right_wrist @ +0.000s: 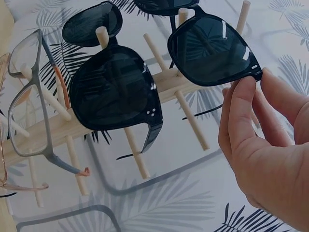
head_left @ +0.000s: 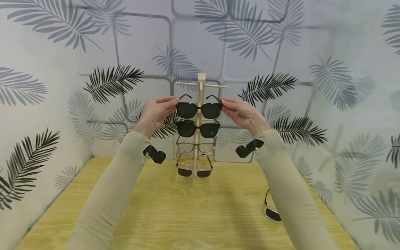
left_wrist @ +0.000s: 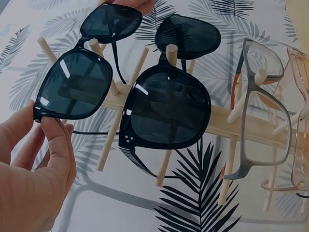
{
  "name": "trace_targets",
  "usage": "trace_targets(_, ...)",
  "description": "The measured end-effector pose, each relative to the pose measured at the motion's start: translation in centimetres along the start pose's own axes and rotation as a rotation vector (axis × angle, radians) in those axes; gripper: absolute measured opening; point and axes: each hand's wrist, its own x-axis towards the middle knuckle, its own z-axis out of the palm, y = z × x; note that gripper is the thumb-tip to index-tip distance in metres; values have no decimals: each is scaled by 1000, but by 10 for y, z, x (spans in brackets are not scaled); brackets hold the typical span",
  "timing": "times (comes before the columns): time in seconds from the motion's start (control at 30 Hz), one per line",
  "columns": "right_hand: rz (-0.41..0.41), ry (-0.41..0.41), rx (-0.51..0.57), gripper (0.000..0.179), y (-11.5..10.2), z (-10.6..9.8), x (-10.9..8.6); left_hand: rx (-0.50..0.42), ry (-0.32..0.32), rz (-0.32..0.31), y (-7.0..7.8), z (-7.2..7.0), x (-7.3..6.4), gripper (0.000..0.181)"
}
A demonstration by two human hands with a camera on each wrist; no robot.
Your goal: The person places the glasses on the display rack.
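Observation:
Black sunglasses are at the upper part of a wooden eyewear stand, held at both ends. My left hand pinches one outer corner of the frame between thumb and fingers. At the opposite corner, my right hand does the same. In the left wrist view the bridge of these sunglasses lies by a short peg. Just below hangs a second black pair, with three small dots at the hinge. Whether the held pair's weight rests on the peg, I cannot tell.
Lower on the stand hang grey-framed clear glasses, amber-tinted glasses and dark-lensed, light-rimmed sunglasses. Another white-rimmed pair lies on the wooden table beside my right sleeve. Bare crossbars stick out near the stand's top.

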Motion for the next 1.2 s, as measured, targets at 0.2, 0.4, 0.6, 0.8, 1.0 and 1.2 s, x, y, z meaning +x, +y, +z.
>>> trace_targets(0.2, 2, 43, -31, 14, 3, -1, 3, 1, 22, -21, -3, 0, 5, 17)
trace_targets(0.4, -14, 69, -61, 39, 4, 1, 4, 43, 29, -30, -3, -1, 9, 18)
trace_targets(0.6, -27, 82, -70, 27, 6, -1, 5, 105, 30, -20, -6, 0, 10, 36)
trace_targets(0.8, -33, 92, -90, 11, 7, -4, 6, 109, 37, -5, -10, 0, 11, 30)
trace_targets(1.0, -42, 100, -93, 13, 7, -5, 7, 103, 34, 21, -12, 0, 12, 29)
trace_targets(1.2, -44, 108, -86, 25, 7, -5, 3, 150, 69, 109, -12, -2, 9, 28)
